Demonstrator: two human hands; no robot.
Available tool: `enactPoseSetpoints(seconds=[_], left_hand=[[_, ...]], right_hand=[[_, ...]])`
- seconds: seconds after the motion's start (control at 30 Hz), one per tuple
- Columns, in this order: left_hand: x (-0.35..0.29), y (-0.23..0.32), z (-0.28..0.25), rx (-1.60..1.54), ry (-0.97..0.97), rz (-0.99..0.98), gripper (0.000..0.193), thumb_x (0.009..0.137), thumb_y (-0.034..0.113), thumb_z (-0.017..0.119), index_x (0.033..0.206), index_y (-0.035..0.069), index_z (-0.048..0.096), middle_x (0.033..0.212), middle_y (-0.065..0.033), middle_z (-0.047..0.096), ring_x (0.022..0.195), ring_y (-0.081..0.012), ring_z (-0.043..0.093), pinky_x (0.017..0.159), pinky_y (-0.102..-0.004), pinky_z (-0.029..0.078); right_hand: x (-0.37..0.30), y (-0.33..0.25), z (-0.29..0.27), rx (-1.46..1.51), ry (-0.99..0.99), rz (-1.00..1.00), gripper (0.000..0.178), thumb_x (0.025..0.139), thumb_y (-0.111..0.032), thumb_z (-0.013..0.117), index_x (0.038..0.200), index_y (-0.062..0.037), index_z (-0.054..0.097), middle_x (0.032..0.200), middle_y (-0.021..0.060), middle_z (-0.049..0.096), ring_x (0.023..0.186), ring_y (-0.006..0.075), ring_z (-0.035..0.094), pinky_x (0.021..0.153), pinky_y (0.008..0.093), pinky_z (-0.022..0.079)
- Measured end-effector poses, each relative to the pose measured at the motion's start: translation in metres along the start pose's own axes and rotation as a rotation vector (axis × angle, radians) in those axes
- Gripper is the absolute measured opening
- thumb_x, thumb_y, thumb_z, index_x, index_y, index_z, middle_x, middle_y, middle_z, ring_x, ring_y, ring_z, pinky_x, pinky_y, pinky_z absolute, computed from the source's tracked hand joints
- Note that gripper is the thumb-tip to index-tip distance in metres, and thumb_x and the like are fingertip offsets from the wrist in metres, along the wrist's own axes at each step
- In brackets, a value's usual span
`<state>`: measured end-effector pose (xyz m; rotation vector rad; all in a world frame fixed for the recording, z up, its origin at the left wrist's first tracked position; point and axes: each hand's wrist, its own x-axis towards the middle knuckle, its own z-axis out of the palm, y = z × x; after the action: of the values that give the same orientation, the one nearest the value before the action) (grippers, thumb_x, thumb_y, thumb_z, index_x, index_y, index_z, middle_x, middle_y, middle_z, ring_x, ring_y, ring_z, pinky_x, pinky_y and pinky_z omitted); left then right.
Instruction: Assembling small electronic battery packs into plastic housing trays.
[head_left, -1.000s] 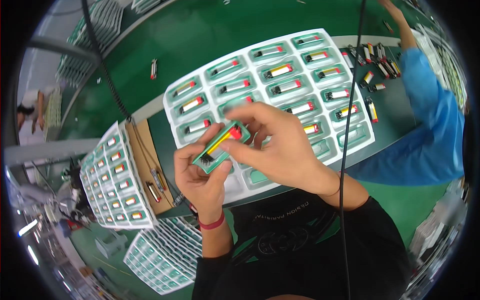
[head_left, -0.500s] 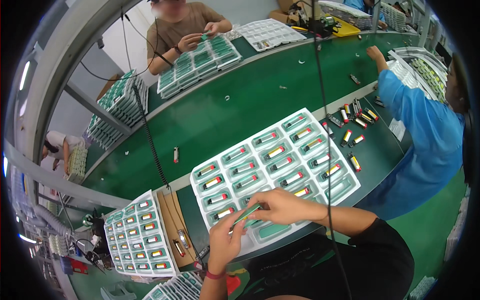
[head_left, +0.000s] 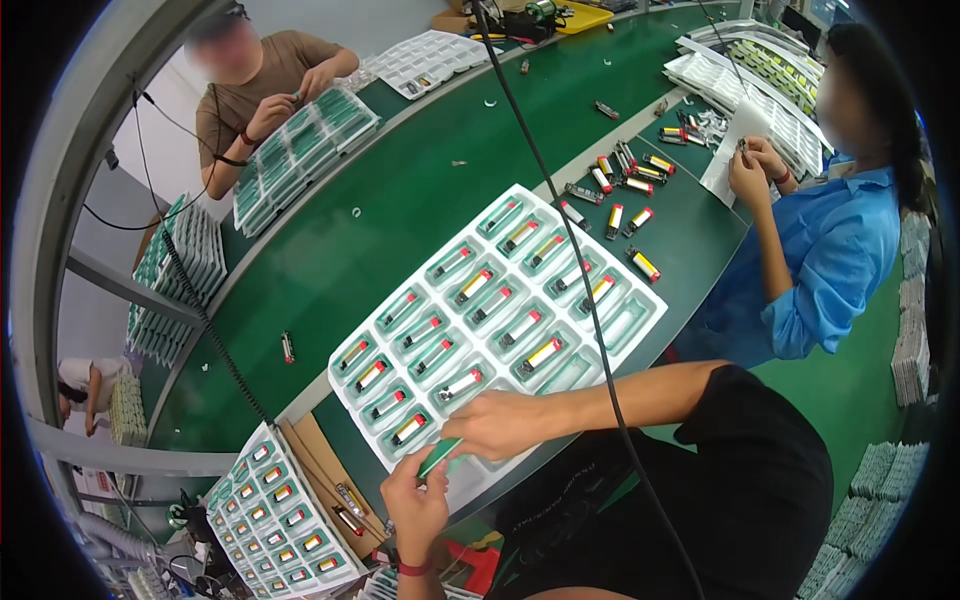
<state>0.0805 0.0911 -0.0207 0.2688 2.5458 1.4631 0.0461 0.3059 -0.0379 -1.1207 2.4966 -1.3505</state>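
Note:
A slim green piece point(head_left: 438, 457), flat and elongated, is pinched between the fingers of my left hand point(head_left: 413, 505). My right hand point(head_left: 497, 424), its fingers bent and closed, meets the same piece from the other side. Fingers partly cover it, so its exact kind cannot be told. Both hands are over the near edge of a white molded tray point(head_left: 650, 325). Its pockets have green bottoms, and most hold a small cylindrical battery cell point(head_left: 462, 384) with a red end and a white or yellow wrap. My right hand hides some near pockets.
Several loose cells point(head_left: 643, 264) lie right of the tray. A second filled tray point(head_left: 272, 520) is at left beside a cardboard strip point(head_left: 335, 475). The green conveyor belt point(head_left: 400, 200) runs behind. A black cable point(head_left: 545, 180) hangs across. A co-worker in blue point(head_left: 830, 260) works at right.
The view has shifted, moving the scene leftward. My hands stay together at the green piece. The co-worker in blue has drawn the arm back from the belt and holds something small in both hands.

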Motion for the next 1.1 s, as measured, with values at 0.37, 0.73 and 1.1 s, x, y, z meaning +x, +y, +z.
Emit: enactPoseSetpoints(seconds=[0.37,0.73,1.1], left_hand=[[-0.03,0.006,-0.04,0.163,0.062,0.051,0.027,0.086,0.008,0.066,0.113,0.003,0.069,0.068,-0.0066,0.057,0.058,-0.0137,0.057,0.053,-0.0256,0.044],[-0.044,-0.017,-0.127,0.508,0.553,0.062,0.02,0.085,0.009,0.067,0.104,0.001,0.068,0.087,-0.0125,0.067,0.064,-0.0181,0.063,0.057,-0.03,0.049],[0.139,-0.056,-0.22,0.911,0.29,-0.02,0.023,0.088,0.024,0.057,0.092,0.006,0.07,0.09,-0.0193,0.069,0.09,-0.0381,0.066,0.081,-0.0471,0.052]], right_hand=[[0.032,-0.033,0.009,0.05,-0.039,-0.05,0.03,0.089,-0.028,0.062,0.086,0.0019,0.064,0.083,0.0185,0.064,0.083,0.0377,0.063,0.072,0.0459,0.05],[0.029,-0.04,0.024,0.178,-0.212,0.055,0.023,0.096,-0.024,0.054,0.099,-0.0042,0.066,0.091,0.0131,0.058,0.087,0.0344,0.059,0.075,0.0429,0.047],[0.009,-0.018,0.013,-0.005,0.198,0.174,0.02,0.089,-0.016,0.063,0.104,-0.0031,0.069,0.091,0.0137,0.059,0.086,0.0317,0.059,0.075,0.0394,0.048]])
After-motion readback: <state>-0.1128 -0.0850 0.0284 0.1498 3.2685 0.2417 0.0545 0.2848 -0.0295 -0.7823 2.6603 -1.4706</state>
